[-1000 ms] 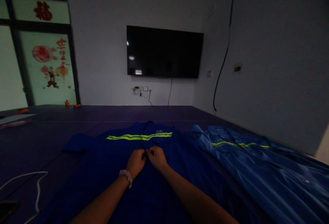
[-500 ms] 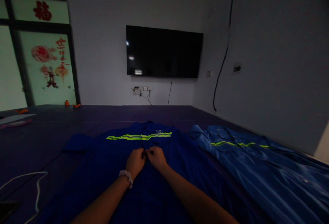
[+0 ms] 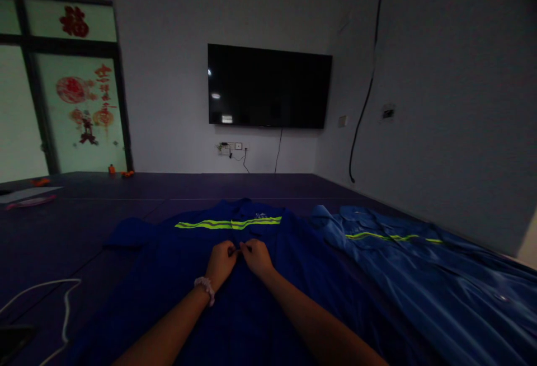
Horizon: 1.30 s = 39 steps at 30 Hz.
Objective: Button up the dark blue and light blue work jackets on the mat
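A dark blue work jacket (image 3: pixel 176 265) lies spread on the purple surface, collar away from me, a yellow-green reflective stripe (image 3: pixel 213 224) across its chest. My left hand (image 3: pixel 221 262) is closed in a pinch at the front middle, just below the stripe. Close beside it, my right hand (image 3: pixel 257 257) pinches the same front edge. The fingertips of both hands nearly meet over the cloth. What exactly sits between them, whether edge or fastener, is too dark and small to make out. A pale scrunchie (image 3: pixel 205 289) circles my left wrist.
A second, lighter blue garment (image 3: pixel 403 265) with a reflective stripe lies at the right. On the left are a white cable (image 3: pixel 66 310) and a dark object (image 3: pixel 14 341). Small orange items (image 3: pixel 127 174) lie by the glass door. A television (image 3: pixel 268 87) hangs on the far wall.
My hands stay at the jacket's front, with the fingertips shifting slightly and the left hand tilting a little. The whole view has moved a little. Both garments lie as before.
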### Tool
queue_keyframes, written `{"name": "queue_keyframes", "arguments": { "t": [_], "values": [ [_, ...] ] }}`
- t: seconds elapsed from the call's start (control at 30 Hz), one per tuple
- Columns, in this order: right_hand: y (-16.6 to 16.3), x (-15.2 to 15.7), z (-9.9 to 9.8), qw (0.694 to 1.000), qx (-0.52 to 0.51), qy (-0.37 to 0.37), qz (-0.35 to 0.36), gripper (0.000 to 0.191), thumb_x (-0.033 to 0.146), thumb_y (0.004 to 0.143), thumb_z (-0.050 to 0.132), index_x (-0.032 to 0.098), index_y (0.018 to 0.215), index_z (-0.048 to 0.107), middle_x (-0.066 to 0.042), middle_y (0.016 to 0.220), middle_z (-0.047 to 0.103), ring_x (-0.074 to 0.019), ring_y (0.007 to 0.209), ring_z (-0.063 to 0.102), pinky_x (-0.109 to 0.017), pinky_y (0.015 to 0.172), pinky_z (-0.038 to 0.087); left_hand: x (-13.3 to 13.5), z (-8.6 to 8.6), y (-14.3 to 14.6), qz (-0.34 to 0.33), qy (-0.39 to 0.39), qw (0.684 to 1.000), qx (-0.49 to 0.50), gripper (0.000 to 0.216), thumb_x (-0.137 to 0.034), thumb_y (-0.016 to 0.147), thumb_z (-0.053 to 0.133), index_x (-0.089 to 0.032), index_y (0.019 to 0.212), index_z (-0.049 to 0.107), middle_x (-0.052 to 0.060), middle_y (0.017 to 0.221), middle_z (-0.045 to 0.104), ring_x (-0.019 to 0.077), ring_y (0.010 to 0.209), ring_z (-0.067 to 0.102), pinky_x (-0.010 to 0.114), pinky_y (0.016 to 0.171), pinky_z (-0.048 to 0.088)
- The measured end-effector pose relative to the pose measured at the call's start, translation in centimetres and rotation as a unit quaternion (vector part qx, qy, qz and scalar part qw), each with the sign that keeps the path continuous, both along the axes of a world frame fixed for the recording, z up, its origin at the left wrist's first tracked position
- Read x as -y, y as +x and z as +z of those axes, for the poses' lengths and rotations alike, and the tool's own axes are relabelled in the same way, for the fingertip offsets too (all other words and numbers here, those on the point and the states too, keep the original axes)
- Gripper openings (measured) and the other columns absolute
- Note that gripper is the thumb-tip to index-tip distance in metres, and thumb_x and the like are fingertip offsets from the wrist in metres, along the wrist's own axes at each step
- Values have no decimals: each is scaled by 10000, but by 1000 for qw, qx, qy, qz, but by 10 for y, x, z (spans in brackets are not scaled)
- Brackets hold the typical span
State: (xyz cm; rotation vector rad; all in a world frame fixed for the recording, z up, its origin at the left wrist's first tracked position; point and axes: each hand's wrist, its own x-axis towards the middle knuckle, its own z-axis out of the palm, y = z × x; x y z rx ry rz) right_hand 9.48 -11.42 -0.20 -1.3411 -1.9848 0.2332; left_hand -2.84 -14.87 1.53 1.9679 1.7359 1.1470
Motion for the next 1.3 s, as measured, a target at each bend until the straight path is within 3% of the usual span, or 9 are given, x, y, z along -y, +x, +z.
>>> {"name": "queue_keyframes", "arguments": {
  "t": [0.13, 0.23, 0.4, 0.57, 0.7, 0.87, 1.07, 1.17, 1.3],
  "values": [
    [-1, 1, 0, 1000, -7, -6, 17, 387, 285, 888, 396, 139, 638, 653, -50, 669, 641, -109, 626, 556, -200, 563, 318, 7, 4, 3, 4, -93, 991, 97, 71, -168, 674, 564, -125, 618, 563, -20, 538, 534, 101, 511, 506, 199, 489, 325],
    [1, 6, 1, 999, -13, -8, 39, 378, 270, 886, 391, 138, 648, 655, -53, 686, 646, -112, 652, 568, -194, 586, 336, 18, 5, 5, -13, -183, 965, 188, 33, -162, 665, 544, -129, 665, 542, -44, 492, 487, 92, 429, 457, 203, 434, 318],
    [16, 31, 3, 995, -38, -27, 91, 319, 215, 838, 442, 155, 590, 635, -27, 637, 631, -121, 619, 559, -202, 581, 358, 44, 6, 3, -36, -240, 922, 301, 121, -155, 614, 582, -144, 700, 497, -71, 500, 458, 74, 442, 435, 197, 453, 323],
    [23, 73, 3, 988, -95, -54, 112, 202, 92, 717, 508, 184, 694, 687, -21, 760, 672, -135, 732, 599, -202, 648, 412, 64, 8, -5, -94, -228, 939, 241, 154, -204, 561, 622, -145, 547, 481, -79, 461, 416, 64, 456, 388, 198, 473, 276],
    [19, 93, 4, 990, -93, -63, 83, 221, 56, 658, 526, 190, 694, 699, -21, 732, 667, -136, 702, 593, -206, 631, 413, 72, 6, -4, -45, -184, 978, 87, 94, -156, 550, 601, -139, 510, 518, -53, 474, 478, 91, 505, 437, 206, 497, 274],
    [16, 93, 1, 993, -47, -68, 87, 223, 66, 661, 523, 202, 676, 699, -15, 703, 644, -130, 681, 574, -213, 623, 397, 79, 0, -5, -50, -119, 991, -22, 90, -182, 644, 535, -147, 597, 604, 17, 646, 625, 142, 657, 556, 214, 577, 345],
    [18, 100, 2, 990, -60, -62, 112, 123, 168, 711, 581, 209, 734, 695, -15, 768, 634, -117, 678, 558, -205, 608, 393, 84, -3, -14, -65, -200, 972, 102, 193, -215, 716, 455, -138, 735, 631, -18, 517, 563, 98, 463, 487, 198, 481, 332],
    [18, 106, 5, 991, -55, -61, 103, 83, 209, 716, 601, 204, 723, 683, -8, 741, 625, -108, 635, 543, -202, 580, 380, 85, -1, -14, -76, -223, 955, 182, 230, -332, 713, 497, -130, 685, 604, -30, 459, 518, 83, 413, 439, 190, 440, 304],
    [19, 109, 7, 994, -17, -61, 95, 72, 239, 706, 615, 194, 684, 666, -4, 707, 621, -105, 603, 536, -205, 555, 358, 87, 1, -12, -85, -220, 949, 207, 250, -371, 689, 516, -134, 639, 579, -36, 442, 496, 78, 406, 432, 188, 425, 289]
  ]
}}
